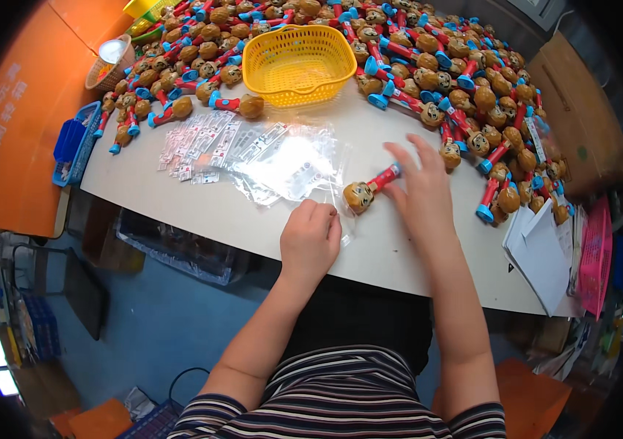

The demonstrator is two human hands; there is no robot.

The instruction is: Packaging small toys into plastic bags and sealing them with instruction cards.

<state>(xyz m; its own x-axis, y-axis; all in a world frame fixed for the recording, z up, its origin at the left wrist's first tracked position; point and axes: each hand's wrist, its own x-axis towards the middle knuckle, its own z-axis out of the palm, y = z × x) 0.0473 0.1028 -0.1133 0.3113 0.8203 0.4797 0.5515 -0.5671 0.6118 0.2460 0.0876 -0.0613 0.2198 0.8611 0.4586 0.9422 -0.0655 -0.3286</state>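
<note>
My left hand is closed near the table's front edge, pinching a clear plastic bag, which is hard to make out against the white top. Just right of it a toy figure with a brown round head and red handle tilts up to the right, its head by the bag. Whether the head is inside the bag, I cannot tell. My right hand has its fingers spread beside the toy's blue base, the thumb close to the handle. To the left lie a pile of clear bags and printed paper slips.
Many similar toys are heaped across the back and right of the table. A yellow basket stands at the back middle. White papers and a pink basket are at the right edge, a blue basket at the left.
</note>
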